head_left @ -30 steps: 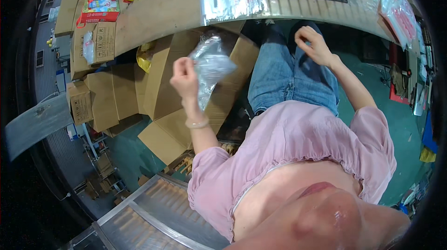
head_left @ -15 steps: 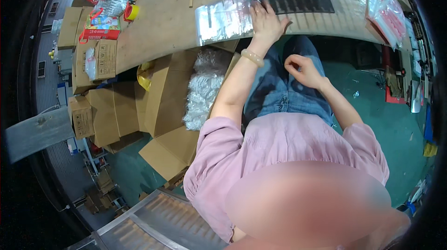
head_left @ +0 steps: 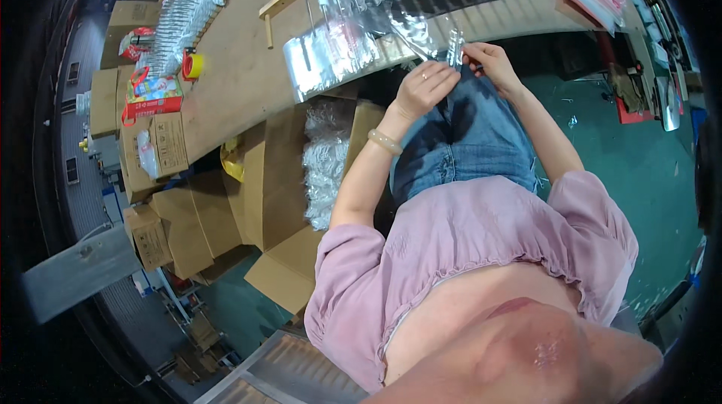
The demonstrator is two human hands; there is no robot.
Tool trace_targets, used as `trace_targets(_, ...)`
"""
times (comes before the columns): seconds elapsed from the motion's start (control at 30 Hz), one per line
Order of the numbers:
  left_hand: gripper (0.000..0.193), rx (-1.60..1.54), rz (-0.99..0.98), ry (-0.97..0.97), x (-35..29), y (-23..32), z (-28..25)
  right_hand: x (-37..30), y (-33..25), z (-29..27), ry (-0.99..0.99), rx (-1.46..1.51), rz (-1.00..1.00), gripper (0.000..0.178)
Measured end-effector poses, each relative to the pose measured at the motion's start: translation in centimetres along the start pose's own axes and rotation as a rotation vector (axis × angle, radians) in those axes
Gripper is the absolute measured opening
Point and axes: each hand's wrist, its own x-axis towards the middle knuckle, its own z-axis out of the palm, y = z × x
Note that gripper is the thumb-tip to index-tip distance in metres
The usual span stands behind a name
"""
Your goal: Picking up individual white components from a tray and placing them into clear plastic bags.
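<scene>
Fingers (head_left: 440,77) of left hand (head_left: 425,88) and right hand (head_left: 492,65) pinched together on a small clear plastic packet (head_left: 454,47), held just above the lap at the near edge of the bench (head_left: 241,73). Probably very light, thin and limp; likely slick and crinkly, prone to slipping or creasing. Best taken by the top edge between thumb and forefinger, one hand on each side. Looks transparent and glossy, narrow and upright, contents too small to tell. Just beyond the fingers: a row of overlapping clear bags (head_left: 338,50) on the bench. Below and left of the fingers: an open cardboard box (head_left: 278,178) of similar packets.
</scene>
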Motion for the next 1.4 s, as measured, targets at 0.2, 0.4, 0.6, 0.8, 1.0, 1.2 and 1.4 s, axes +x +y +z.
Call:
trace_targets(0.2,0.024,-0.059,0.067,0.014,0.8,1.5,-0.2,-1.1,-0.8,-1.6,-0.086,-0.213,-0.007,0.019)
trace_targets(0.4,0.013,-0.694,-0.946,0.121,3.8,6.1,1.5,-4.6,-3.6,-1.6,-0.094,-0.487,-0.234,0.019)
trace_targets(0.6,0.008,-1.22,-1.214,0.254,4.3,5.9,2.3,-5.5,-6.0,-1.6,-0.212,-0.466,-0.259,0.02)
trace_targets(0.8,0.006,-1.626,-1.343,0.508,5.0,6.4,1.8,-5.4,-5.2,-1.5,-0.269,-0.198,-0.234,0.019)
trace_targets(1.0,0.007,-1.137,-1.368,0.468,5.1,6.4,2.0,-6.2,-4.6,0.0,0.148,-0.676,-0.782,0.016)
trace_targets(1.2,0.009,-0.42,-1.152,0.375,4.0,5.2,1.2,-6.6,-5.4,-1.8,0.125,-1.249,-0.6,0.035)
trace_targets(1.4,0.009,-0.325,-1.184,0.349,2.8,5.2,-0.5,5.5,-3.6,-5.0,0.375,-0.303,-0.865,0.062)
